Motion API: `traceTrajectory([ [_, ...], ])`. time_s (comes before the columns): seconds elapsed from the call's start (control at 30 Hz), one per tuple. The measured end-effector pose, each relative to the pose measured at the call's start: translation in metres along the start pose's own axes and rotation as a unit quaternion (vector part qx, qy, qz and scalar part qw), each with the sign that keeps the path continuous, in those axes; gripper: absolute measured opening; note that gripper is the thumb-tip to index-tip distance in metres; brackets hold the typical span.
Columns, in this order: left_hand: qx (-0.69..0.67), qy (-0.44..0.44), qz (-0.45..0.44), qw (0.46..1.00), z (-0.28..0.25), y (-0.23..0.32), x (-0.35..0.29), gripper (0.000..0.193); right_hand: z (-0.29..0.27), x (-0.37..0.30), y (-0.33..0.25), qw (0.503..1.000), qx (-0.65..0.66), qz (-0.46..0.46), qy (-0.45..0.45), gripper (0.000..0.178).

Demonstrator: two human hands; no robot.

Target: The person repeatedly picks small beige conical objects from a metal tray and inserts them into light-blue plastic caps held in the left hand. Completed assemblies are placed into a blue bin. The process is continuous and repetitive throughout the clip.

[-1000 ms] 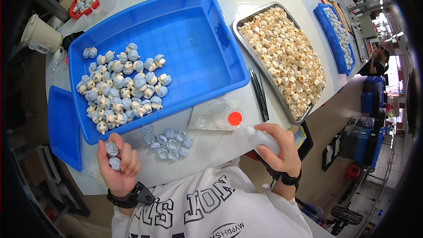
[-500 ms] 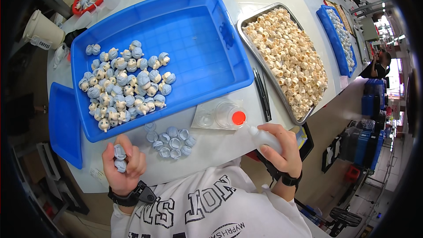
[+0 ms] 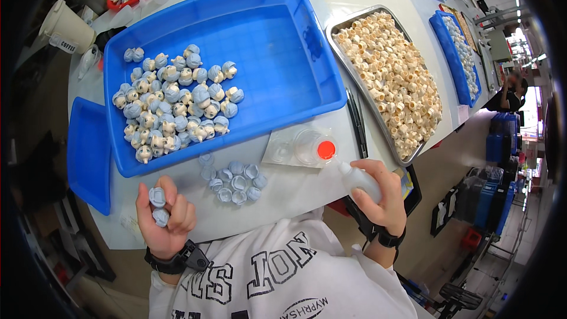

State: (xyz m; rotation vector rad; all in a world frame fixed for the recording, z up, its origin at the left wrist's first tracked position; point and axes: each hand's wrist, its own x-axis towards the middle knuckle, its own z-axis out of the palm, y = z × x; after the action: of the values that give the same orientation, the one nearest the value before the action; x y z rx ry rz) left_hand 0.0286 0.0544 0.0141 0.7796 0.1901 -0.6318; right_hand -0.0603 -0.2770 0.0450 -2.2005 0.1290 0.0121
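My left hand (image 3: 168, 224) is closed, palm up, below the big blue tray. Its fingers hold two small light-blue hollow caps (image 3: 157, 197), one above the other; the upper cap turns its hollow side up. A white squeeze bottle (image 3: 365, 184) with a thin nozzle is gripped in my right hand (image 3: 387, 201) and tilted, its tip pointing up and left near a clear plastic cup (image 3: 307, 149) with a red round spot. Between my hands, several more light-blue caps (image 3: 238, 183) lie loose on the white table, many hollow side up.
The big blue tray (image 3: 271, 53) holds many small doll heads (image 3: 171, 91) with light-blue hair. To its right are black tweezers (image 3: 356, 121) and a metal tray (image 3: 407, 156) full of cream-coloured hollow pieces. A smaller blue tray (image 3: 88, 159) sits at left. A person (image 3: 512, 91) is far right.
The view has shifted a little, so the table things appear farther right. The upper cap in my left hand shows more of its hollow. Both hands keep their holds.
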Motion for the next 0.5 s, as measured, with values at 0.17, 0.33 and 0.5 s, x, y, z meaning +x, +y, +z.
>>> traceTrajectory([
  [0.17, -0.006, 0.000, 0.008, 1.000, -0.0012, -0.0004, -0.0045, 0.048, 0.0000, -0.0025, -0.0026, 1.000, 0.005, 0.015, -0.002, 0.035],
  [0.33, -0.012, -0.006, 0.010, 1.000, 0.0007, -0.0020, -0.0045, 0.051, 0.0017, -0.0049, -0.0003, 1.000, -0.001, 0.004, 0.005, 0.035],
  [0.5, -0.006, -0.030, 0.012, 0.999, -0.0010, -0.0033, -0.0028, 0.053, 0.0033, -0.0051, -0.0002, 1.000, -0.001, 0.005, 0.012, 0.035],
])
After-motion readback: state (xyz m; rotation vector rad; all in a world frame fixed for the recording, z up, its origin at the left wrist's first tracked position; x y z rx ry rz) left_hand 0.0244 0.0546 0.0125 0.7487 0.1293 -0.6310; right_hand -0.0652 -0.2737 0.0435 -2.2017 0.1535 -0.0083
